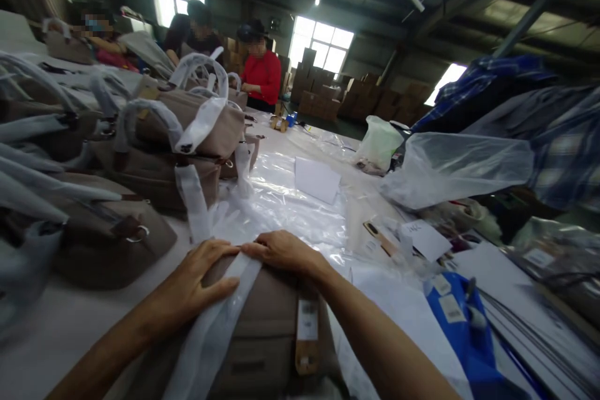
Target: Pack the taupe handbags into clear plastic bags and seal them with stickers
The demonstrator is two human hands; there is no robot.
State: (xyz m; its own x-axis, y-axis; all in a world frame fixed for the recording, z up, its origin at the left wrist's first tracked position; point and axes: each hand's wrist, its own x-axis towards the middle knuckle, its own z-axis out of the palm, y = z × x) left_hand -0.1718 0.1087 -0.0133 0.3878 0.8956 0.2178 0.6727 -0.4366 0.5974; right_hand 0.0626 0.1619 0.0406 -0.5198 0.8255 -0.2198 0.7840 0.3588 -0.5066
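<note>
A taupe handbag (262, 319) is in front of me at the lower middle, with a tag (307, 331) hanging on its side. A strap wrapped in white film (213, 325) runs across the bag towards me. My left hand (206, 275) grips the bag's far top edge, its thumb lying over the wrapped strap. My right hand (285, 253) is closed over the same edge just to the right, its fingers pressed down at the strap's upper end. Both hands' fingertips are partly hidden beyond the edge.
Several similar handbags (192, 115) with wrapped handles are piled at left. Clear plastic sheets (276, 200) and white paper (317, 179) lie ahead. At right are a phone (380, 239), a blue package (462, 319) and a plastic bag (459, 165). A person in red (263, 75) stands beyond.
</note>
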